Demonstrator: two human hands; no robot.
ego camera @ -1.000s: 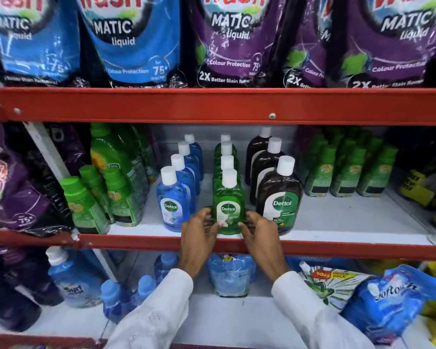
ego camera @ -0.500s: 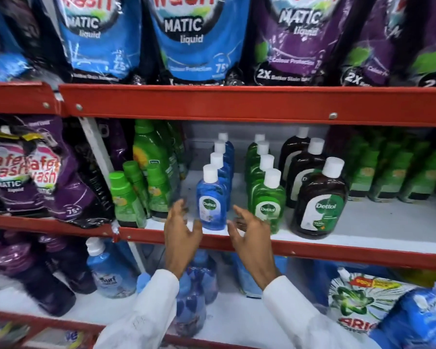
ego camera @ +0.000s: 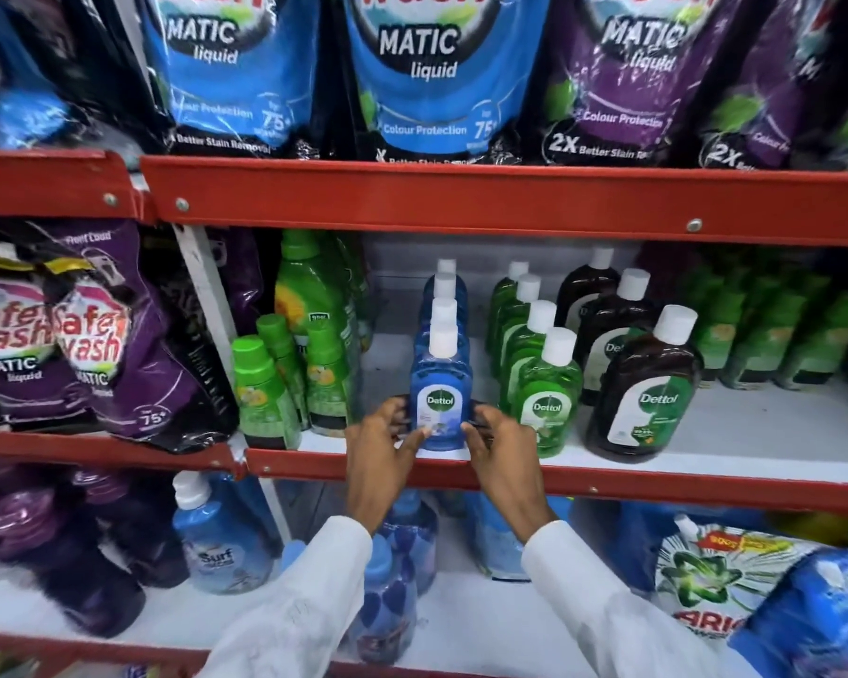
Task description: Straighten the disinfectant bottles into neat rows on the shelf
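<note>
On the middle white shelf (ego camera: pixel 735 433) stand three rows of white-capped Dettol bottles running front to back. The front blue bottle (ego camera: pixel 440 384) heads the left row. My left hand (ego camera: pixel 380 445) grips its left side and my right hand (ego camera: pixel 500 445) grips its right side, fingers curled round its base. The green row, led by the front green bottle (ego camera: pixel 549 398), stands just right of my right hand. The brown row, with a big front brown bottle (ego camera: pixel 644 393), is further right.
Green-capped cleaner bottles (ego camera: pixel 260 393) crowd the left of the same shelf, more green bottles (ego camera: pixel 774 335) sit at the back right. The red shelf lip (ego camera: pixel 657 486) runs under my hands. Detergent pouches (ego camera: pixel 412 75) hang above; refill packs fill the lower shelf.
My hands left the front green bottle, moved left with fingers spread, and now hold the front blue bottle from both sides. The view shifted left.
</note>
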